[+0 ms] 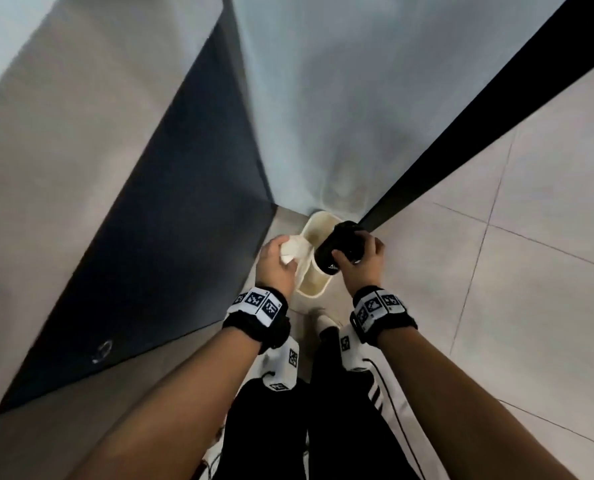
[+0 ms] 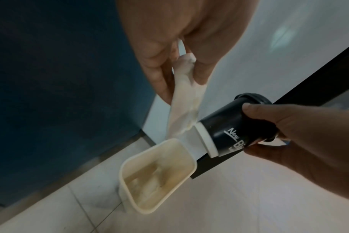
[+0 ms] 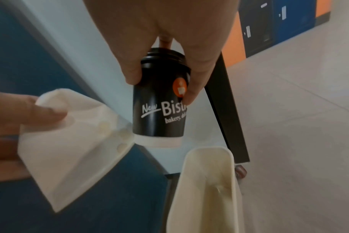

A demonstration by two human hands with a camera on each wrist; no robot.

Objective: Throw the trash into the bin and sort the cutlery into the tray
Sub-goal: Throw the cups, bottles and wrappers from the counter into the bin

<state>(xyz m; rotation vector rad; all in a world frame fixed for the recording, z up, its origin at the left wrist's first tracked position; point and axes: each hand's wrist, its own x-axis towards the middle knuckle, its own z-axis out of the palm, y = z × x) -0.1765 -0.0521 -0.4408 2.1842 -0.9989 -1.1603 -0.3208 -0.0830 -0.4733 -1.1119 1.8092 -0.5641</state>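
Fingers [image 2: 161,78] of left hand [image 1: 275,263] pinching crumpled white napkin [image 2: 181,100] just above cream bin [image 2: 157,176]. Right hand [image 1: 359,263] curled round black lidded coffee cup [image 3: 159,100], poised over same bin. Neither piece released yet; trash step judged nearly done. Cutlery and tray out of sight, sorting apparently still ahead.

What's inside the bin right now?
The bin holds pale crumpled material, likely a liner or paper, seen from the left wrist. Its bottom is hidden. The cup and napkin are above it.
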